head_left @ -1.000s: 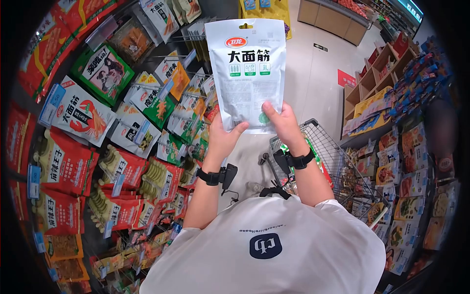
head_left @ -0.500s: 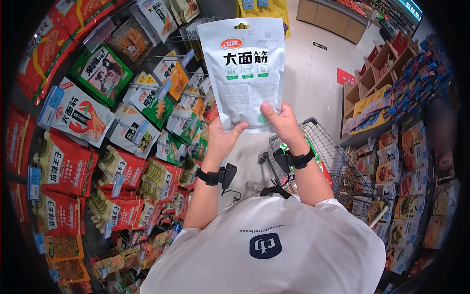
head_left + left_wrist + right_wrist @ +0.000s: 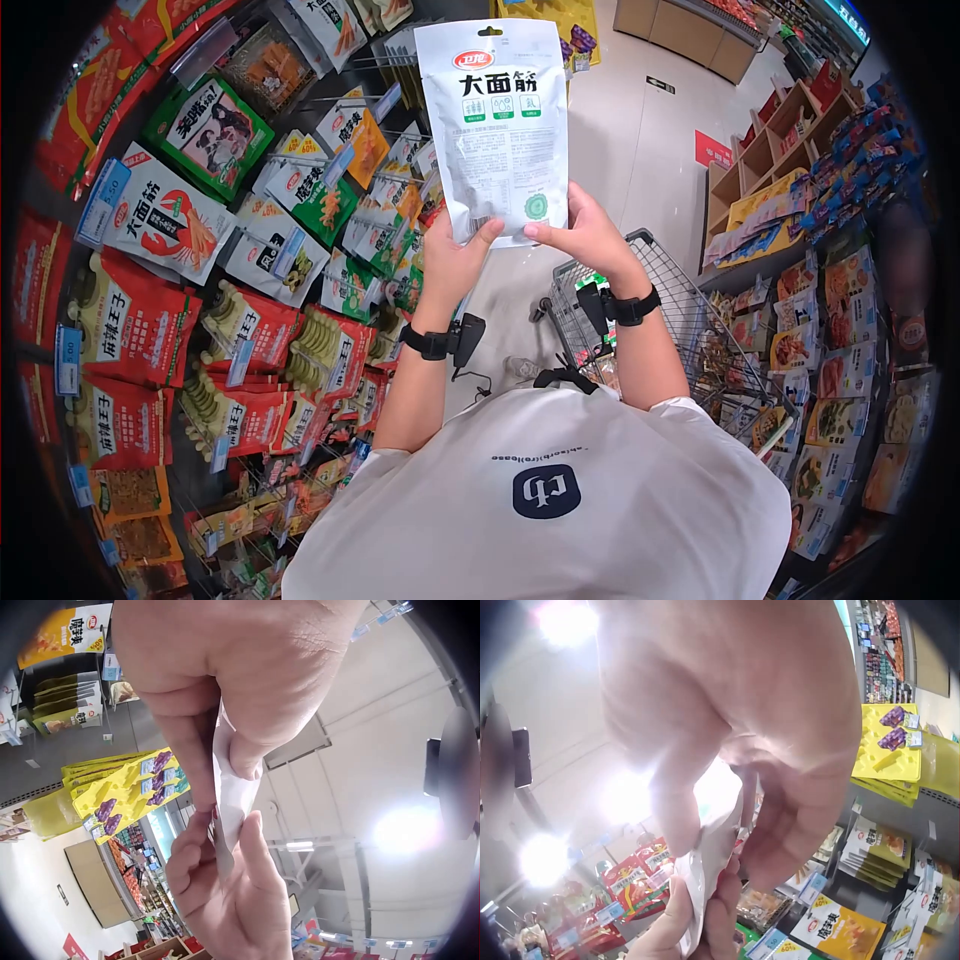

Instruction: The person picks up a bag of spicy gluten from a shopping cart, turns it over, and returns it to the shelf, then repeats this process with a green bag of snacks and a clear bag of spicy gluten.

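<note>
A white pouch (image 3: 497, 130) with a red oval logo and black characters is held upright between both hands in the head view. The left hand (image 3: 452, 258) pinches its lower left corner, thumb on the printed face. At the lower right corner the right hand (image 3: 592, 238) grips it, thumb over the edge beside a green round mark. In the left wrist view the pouch (image 3: 234, 787) is seen edge-on between the fingers of both hands. The right wrist view shows the pouch (image 3: 709, 859) pinched by thumbs and fingers.
Racks of red pickle packets (image 3: 135, 320) and other snack bags fill the left side. A wire shopping cart (image 3: 690, 320) stands to the right of the body, near a wooden shelf unit (image 3: 790, 125). Pale floor (image 3: 620, 150) runs ahead between the shelves.
The pouch has moved slightly up in the head view. The right hand has shifted lower on it, its thumb now pointing more sideways, and the green round mark is uncovered.
</note>
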A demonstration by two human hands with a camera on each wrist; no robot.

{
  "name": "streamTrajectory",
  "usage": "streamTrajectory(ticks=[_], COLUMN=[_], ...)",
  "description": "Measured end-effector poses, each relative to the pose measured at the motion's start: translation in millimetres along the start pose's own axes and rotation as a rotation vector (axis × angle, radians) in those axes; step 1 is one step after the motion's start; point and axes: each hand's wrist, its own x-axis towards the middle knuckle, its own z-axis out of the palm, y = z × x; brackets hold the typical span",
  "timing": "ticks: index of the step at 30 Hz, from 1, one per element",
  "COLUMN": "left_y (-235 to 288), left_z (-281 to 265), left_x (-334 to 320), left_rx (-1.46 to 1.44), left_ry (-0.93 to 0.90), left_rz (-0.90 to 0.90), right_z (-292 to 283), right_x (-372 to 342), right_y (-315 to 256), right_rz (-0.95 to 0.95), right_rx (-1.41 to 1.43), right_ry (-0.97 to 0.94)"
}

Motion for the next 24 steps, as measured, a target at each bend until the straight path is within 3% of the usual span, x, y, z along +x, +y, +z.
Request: streamTrajectory(ticks=[2,6,11,15,24], left_y=[1,-4,-3,10,5], left_z=[-2,-3,-5,-4,-3], left_x=[0,-1,1,2,0], left_rx=[0.060,0.079,0.106,0.120,0.012], left_ry=[-0.015,-0.005,-0.056,-0.115,-0.151], left_rz=[0.001,-0.052,0.009,0.012,-0.035], right_z=[0,0,2,3,5], right_x=[-1,-2,-3,-1,-1], right_y=[0,3,4,7,7], right_rz=[0.075,0.022,0.037,-0.056,-0.082], right_rx=[-0.022,-0.044,-0.032,-0.022,0.000], right_ry=[-0.023,0.013,0.032,0.098,0.096])
